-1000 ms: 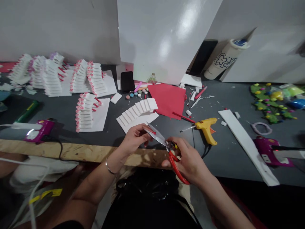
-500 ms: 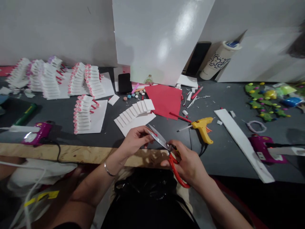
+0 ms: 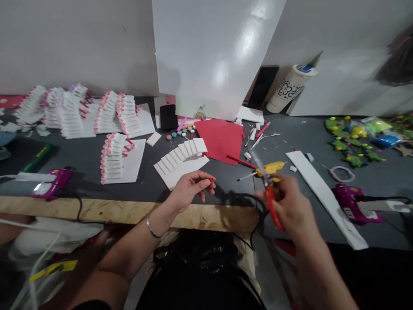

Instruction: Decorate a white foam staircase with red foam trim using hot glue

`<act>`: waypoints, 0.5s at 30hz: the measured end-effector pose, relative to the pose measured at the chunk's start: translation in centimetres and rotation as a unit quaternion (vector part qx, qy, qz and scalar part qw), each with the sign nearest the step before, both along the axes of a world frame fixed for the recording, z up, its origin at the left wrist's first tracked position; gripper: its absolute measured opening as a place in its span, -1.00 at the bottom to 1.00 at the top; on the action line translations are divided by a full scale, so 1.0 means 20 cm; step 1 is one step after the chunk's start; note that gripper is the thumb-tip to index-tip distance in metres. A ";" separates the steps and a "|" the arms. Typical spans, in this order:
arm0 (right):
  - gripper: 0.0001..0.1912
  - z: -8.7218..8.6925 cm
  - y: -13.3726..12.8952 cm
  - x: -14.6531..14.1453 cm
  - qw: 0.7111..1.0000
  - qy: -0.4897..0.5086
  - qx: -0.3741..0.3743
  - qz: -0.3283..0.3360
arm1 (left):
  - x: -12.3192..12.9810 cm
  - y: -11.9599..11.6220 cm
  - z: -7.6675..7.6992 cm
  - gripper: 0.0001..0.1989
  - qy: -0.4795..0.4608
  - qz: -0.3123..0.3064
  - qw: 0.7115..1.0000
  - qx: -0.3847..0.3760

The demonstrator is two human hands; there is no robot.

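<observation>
My left hand (image 3: 193, 187) pinches a small red piece (image 3: 212, 179) between thumb and fingers above the table's front edge. Its exact kind is too small to make out. In my right hand (image 3: 290, 202) are scissors (image 3: 272, 206) with red handles, blurred by motion, their blades pointing up and away. Behind the blades lies a yellow glue gun (image 3: 272, 168), partly covered by them. Just beyond my left hand, a fan of white foam strips (image 3: 180, 154) rests on a white card (image 3: 190, 170). A red sheet (image 3: 221, 140) lies to the right of the strips.
Several white fans with pink and purple ends (image 3: 111, 157) stand at the left. Purple power sockets (image 3: 58, 183) sit at both sides. A long white foam strip (image 3: 322, 193) lies at right. Farther back are a tumbler (image 3: 288, 90), a phone (image 3: 264, 86) and green decorations (image 3: 348, 140).
My right hand has carried the scissors to the right, away from my left hand and toward the glue gun. My left hand stays nearly in place with the red piece.
</observation>
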State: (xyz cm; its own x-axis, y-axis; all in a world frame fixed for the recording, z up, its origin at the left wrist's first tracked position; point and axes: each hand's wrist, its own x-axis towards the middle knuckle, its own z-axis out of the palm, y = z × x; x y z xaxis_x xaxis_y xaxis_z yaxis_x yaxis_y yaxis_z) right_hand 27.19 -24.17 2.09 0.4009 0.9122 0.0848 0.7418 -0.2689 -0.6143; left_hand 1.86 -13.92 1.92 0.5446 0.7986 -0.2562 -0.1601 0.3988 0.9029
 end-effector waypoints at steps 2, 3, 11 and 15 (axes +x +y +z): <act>-0.32 0.02 0.08 0.15 0.998 -0.020 -0.013 -0.066 | -0.01 0.00 0.00 -0.71 -0.006 0.007 1.000 -0.014; -0.36 0.03 0.13 0.22 0.995 -0.040 -0.032 -0.085 | -0.01 0.01 -0.01 -0.70 -0.010 0.011 1.000 -0.021; -0.62 -0.04 0.37 0.55 0.988 -0.084 -0.115 -0.068 | -0.06 0.02 0.00 -0.72 -0.042 0.013 0.997 -0.064; -0.71 -0.11 0.42 0.61 0.988 -0.054 -0.134 -0.059 | -0.07 0.05 0.00 -0.73 -0.034 0.056 0.997 -0.047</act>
State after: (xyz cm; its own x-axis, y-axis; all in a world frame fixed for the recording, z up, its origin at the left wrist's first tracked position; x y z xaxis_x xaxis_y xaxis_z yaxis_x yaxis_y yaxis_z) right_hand 39.41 -15.73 -0.02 0.5084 0.8547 -0.1048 0.7529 -0.5003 -0.4276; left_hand 0.45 -12.95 2.02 0.4713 0.8297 -0.2989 -0.2677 0.4576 0.8479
